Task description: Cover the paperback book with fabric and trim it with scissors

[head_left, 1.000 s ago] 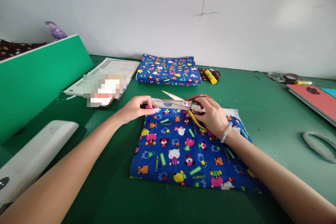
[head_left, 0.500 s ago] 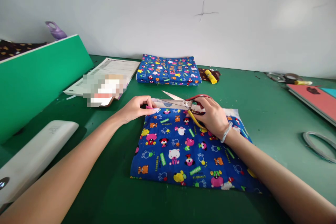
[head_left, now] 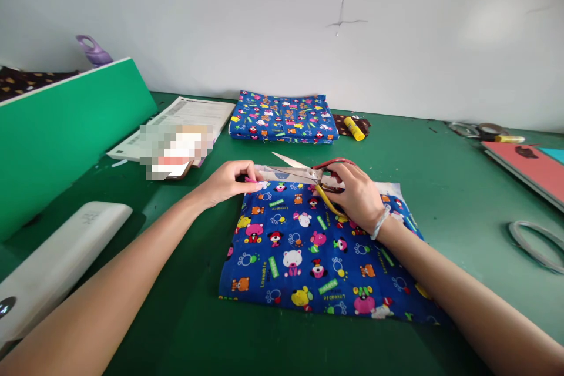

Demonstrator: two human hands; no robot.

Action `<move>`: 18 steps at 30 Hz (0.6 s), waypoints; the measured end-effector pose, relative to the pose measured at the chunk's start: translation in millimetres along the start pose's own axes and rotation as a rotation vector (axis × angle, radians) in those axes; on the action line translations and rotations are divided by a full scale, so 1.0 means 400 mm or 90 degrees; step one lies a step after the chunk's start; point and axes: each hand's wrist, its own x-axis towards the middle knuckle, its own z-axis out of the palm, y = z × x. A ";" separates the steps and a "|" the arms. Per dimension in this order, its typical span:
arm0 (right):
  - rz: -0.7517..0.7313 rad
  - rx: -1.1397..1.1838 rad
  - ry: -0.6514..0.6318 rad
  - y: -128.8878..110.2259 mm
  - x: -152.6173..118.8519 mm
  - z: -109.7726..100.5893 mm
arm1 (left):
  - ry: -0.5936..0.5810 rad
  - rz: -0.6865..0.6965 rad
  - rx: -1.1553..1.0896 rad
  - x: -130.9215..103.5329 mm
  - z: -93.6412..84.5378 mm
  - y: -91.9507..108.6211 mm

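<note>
A blue fabric piece (head_left: 308,258) printed with bears and paws lies on the green table, its pale underside showing along the far edge. My left hand (head_left: 231,182) pinches the fabric's far left corner between thumb and fingers. Scissors (head_left: 316,175) with one red and one yellow handle are in my right hand (head_left: 359,197), which rests over the far edge of the fabric. Their blades are apart and point left, toward my left hand; one lies along the pale edge. My right fingers partly hide the handles.
Folded matching fabric (head_left: 283,118) lies behind, beside a yellow glue stick (head_left: 353,128). At left are papers (head_left: 194,114), a phone (head_left: 180,171), a white device (head_left: 66,264) and a green panel (head_left: 74,135). A red book (head_left: 529,167) and a wire coil (head_left: 537,245) are at right.
</note>
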 end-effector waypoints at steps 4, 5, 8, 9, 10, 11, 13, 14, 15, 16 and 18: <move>-0.002 0.000 0.000 0.000 0.000 0.000 | -0.001 0.003 0.000 0.000 -0.001 0.000; -0.003 -0.001 0.002 0.000 0.000 0.000 | -0.001 0.003 0.000 0.000 -0.001 0.000; -0.006 -0.002 0.004 0.000 0.000 0.000 | 0.000 0.003 -0.002 -0.001 0.000 0.000; -0.006 0.000 0.003 0.001 -0.001 0.000 | 0.000 0.002 -0.004 -0.001 0.000 0.000; -0.006 0.002 0.001 0.001 -0.001 0.000 | -0.001 0.001 -0.006 -0.001 0.000 0.000; -0.004 0.004 0.000 0.001 -0.001 0.000 | -0.002 0.000 -0.009 -0.002 0.001 0.000; 0.000 0.007 -0.001 0.001 -0.002 0.001 | -0.004 -0.002 -0.011 -0.002 0.001 -0.002; 0.001 0.009 0.000 0.001 -0.002 0.000 | -0.004 -0.001 -0.011 -0.002 0.000 -0.003; 0.001 0.010 0.001 0.001 -0.002 -0.001 | -0.004 0.000 -0.009 -0.001 0.000 -0.004; 0.001 0.012 0.001 -0.001 -0.001 -0.003 | -0.003 0.002 -0.007 -0.001 0.000 -0.004; 0.005 0.018 -0.003 -0.006 0.001 -0.010 | -0.001 0.005 -0.008 0.000 -0.001 -0.004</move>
